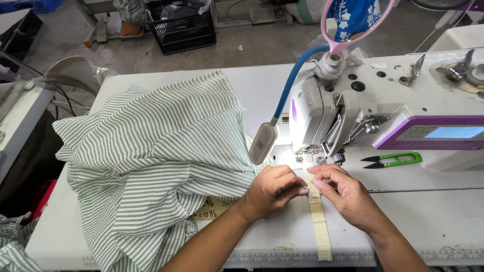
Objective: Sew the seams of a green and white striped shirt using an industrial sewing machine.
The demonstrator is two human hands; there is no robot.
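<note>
A pile of green-and-white striped fabric lies on the left of the white sewing table. My left hand rests at the fabric's right edge, fingers pinched on a small piece of it near the needle. My right hand pinches the same spot from the right, just in front of the presser foot of the white sewing machine. A strip of beige tape runs on the table from under my hands to the front edge.
Green thread snips lie on the machine bed to the right. A lamp on a blue flexible neck hangs over the needle area. A pink-framed mirror sits atop the machine. A black crate stands on the floor behind.
</note>
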